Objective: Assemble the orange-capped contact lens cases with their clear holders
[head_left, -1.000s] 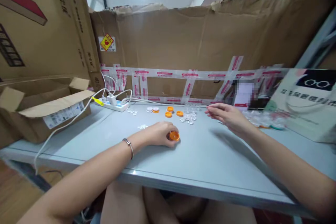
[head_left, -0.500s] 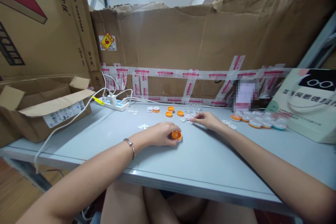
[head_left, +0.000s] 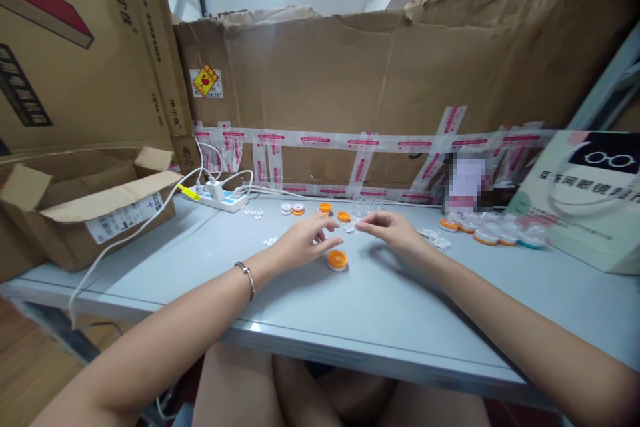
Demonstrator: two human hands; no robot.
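My left hand [head_left: 306,240] hovers over the table with its fingers apart and nothing in them. Just in front of it, an orange round cap with a white base [head_left: 337,260] stands on the tabletop. My right hand [head_left: 393,230] has thumb and fingertips pinched together above a cluster of small white plastic pieces [head_left: 349,229]; whatever is between them is too small to make out. Beyond the hands lie an orange ring-shaped cap [head_left: 343,216] and another orange cap [head_left: 325,207], with clear cups [head_left: 367,203] behind the right hand.
White flat pieces [head_left: 435,239] lie right of my right hand. Clear cups with orange and teal bases [head_left: 507,233] stand by a paper bag [head_left: 580,207]. At left are a power strip [head_left: 220,196], trailing cable and open cardboard box [head_left: 125,207]. White and orange discs [head_left: 291,209] sit at the back.
My left hand has let go of the orange cap and lifted away up and to the left, fingers spreading. My right hand has shifted slightly left, still pinched.
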